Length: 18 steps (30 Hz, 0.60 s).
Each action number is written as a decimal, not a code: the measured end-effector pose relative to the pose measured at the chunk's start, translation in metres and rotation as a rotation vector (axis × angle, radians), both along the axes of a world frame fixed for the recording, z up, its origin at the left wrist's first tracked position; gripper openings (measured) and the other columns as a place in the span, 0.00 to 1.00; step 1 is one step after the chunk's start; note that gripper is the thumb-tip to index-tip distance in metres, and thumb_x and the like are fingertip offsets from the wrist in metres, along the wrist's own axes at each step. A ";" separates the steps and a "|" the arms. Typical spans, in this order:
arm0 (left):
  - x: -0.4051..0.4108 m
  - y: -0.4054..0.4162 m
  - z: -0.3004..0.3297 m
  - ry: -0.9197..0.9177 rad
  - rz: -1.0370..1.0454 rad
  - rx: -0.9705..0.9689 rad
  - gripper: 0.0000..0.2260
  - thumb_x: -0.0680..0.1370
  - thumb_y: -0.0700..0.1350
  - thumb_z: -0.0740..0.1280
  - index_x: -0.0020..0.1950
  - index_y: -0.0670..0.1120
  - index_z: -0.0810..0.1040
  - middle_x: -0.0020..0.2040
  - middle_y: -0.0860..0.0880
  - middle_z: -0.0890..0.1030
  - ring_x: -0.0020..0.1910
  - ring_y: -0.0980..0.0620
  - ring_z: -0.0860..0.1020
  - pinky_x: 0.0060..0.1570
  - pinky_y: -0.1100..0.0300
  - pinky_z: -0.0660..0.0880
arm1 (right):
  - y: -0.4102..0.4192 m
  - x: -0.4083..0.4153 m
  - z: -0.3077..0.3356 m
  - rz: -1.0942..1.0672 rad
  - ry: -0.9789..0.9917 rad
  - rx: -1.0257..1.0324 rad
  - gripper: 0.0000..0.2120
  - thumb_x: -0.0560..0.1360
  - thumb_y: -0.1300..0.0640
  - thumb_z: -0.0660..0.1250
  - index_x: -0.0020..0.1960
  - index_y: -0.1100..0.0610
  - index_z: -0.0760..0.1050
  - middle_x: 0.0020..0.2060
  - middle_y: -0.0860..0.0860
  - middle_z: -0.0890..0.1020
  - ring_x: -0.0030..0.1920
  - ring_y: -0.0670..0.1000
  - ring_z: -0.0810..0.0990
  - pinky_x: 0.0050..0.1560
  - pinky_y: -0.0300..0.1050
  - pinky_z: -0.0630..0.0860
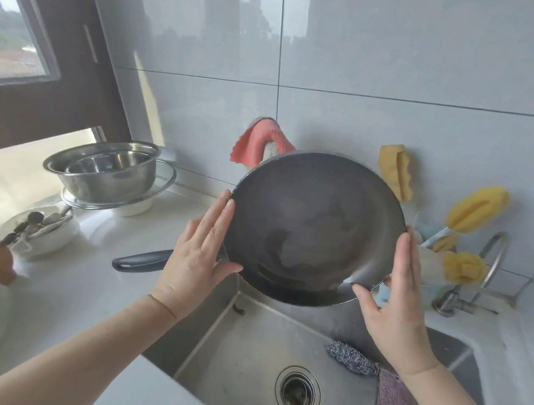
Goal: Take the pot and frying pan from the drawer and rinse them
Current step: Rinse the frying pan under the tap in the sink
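The frying pan [316, 229] is held tilted above the sink [246, 355]. Left hand [198, 251] and right hand [396, 297] press its rim, fingers straight. No legible markings.

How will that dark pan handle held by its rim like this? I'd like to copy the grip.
The frying pan looks like rigid metal, so it shouldn't flex. Its sheen suggests it's wet, so flat palms may slip. The left hand and right hand only press the rim, and the long handle could tip it.
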State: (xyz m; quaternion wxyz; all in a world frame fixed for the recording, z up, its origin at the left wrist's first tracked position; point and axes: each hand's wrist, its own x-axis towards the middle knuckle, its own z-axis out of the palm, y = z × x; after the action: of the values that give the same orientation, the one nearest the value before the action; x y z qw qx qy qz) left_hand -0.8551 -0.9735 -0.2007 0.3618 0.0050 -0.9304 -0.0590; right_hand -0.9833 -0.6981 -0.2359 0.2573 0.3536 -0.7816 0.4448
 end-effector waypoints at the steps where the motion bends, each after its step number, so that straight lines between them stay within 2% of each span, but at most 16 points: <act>1: 0.000 0.000 -0.002 -0.039 0.006 0.024 0.47 0.67 0.47 0.77 0.78 0.43 0.53 0.78 0.50 0.51 0.65 0.45 0.65 0.68 0.60 0.58 | 0.000 0.001 0.001 0.010 -0.032 0.017 0.55 0.68 0.71 0.72 0.76 0.44 0.39 0.76 0.37 0.43 0.77 0.45 0.45 0.73 0.53 0.61; 2: -0.001 0.001 -0.004 -0.083 0.011 0.051 0.48 0.67 0.47 0.77 0.78 0.44 0.51 0.78 0.51 0.50 0.65 0.46 0.64 0.68 0.60 0.58 | 0.001 0.002 0.003 0.015 -0.071 0.034 0.54 0.68 0.72 0.72 0.76 0.45 0.39 0.76 0.38 0.43 0.76 0.44 0.44 0.74 0.41 0.57; 3: -0.001 0.002 -0.008 -0.127 0.013 0.078 0.49 0.67 0.47 0.78 0.78 0.46 0.50 0.78 0.53 0.48 0.65 0.46 0.63 0.68 0.58 0.60 | 0.001 0.005 0.004 0.019 -0.118 0.051 0.53 0.68 0.73 0.71 0.76 0.46 0.40 0.76 0.40 0.44 0.76 0.42 0.44 0.70 0.29 0.56; 4: -0.002 0.003 -0.012 -0.172 0.008 0.107 0.50 0.67 0.48 0.77 0.79 0.48 0.47 0.78 0.55 0.47 0.66 0.47 0.63 0.68 0.56 0.60 | 0.003 0.006 0.003 0.026 -0.166 0.071 0.52 0.68 0.74 0.70 0.76 0.48 0.41 0.76 0.41 0.45 0.75 0.40 0.43 0.64 0.20 0.55; 5: -0.002 0.004 -0.016 -0.215 -0.003 0.138 0.51 0.67 0.48 0.77 0.79 0.50 0.45 0.78 0.56 0.45 0.67 0.47 0.62 0.69 0.54 0.60 | 0.005 0.008 0.003 0.037 -0.211 0.096 0.51 0.68 0.75 0.69 0.76 0.49 0.42 0.76 0.42 0.45 0.75 0.38 0.43 0.59 0.17 0.55; 10: 0.000 0.012 -0.035 -0.369 -0.065 0.254 0.51 0.69 0.51 0.76 0.78 0.54 0.41 0.77 0.60 0.40 0.75 0.51 0.53 0.73 0.54 0.55 | 0.021 0.007 0.002 0.063 -0.340 0.231 0.50 0.69 0.75 0.65 0.74 0.43 0.39 0.73 0.32 0.40 0.73 0.34 0.41 0.61 0.17 0.48; 14: 0.003 0.024 -0.041 -0.424 -0.065 0.350 0.50 0.70 0.50 0.74 0.75 0.60 0.38 0.75 0.65 0.38 0.75 0.53 0.50 0.74 0.51 0.54 | 0.033 0.010 0.004 0.053 -0.412 0.290 0.49 0.70 0.74 0.64 0.74 0.42 0.38 0.73 0.32 0.40 0.71 0.30 0.40 0.59 0.16 0.49; 18: 0.005 0.029 -0.043 -0.511 -0.072 0.420 0.49 0.71 0.50 0.74 0.73 0.64 0.36 0.73 0.68 0.37 0.75 0.53 0.50 0.74 0.54 0.53 | 0.043 0.010 0.004 0.054 -0.470 0.375 0.50 0.71 0.71 0.64 0.74 0.41 0.36 0.73 0.32 0.38 0.71 0.30 0.38 0.61 0.18 0.44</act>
State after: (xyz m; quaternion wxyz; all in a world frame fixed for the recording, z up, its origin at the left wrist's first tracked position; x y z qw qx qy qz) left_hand -0.8503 -0.9442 -0.2440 0.1054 0.0612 -0.9581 -0.2591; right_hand -0.9734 -0.6554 -0.2321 -0.0121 0.3032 -0.8784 0.3692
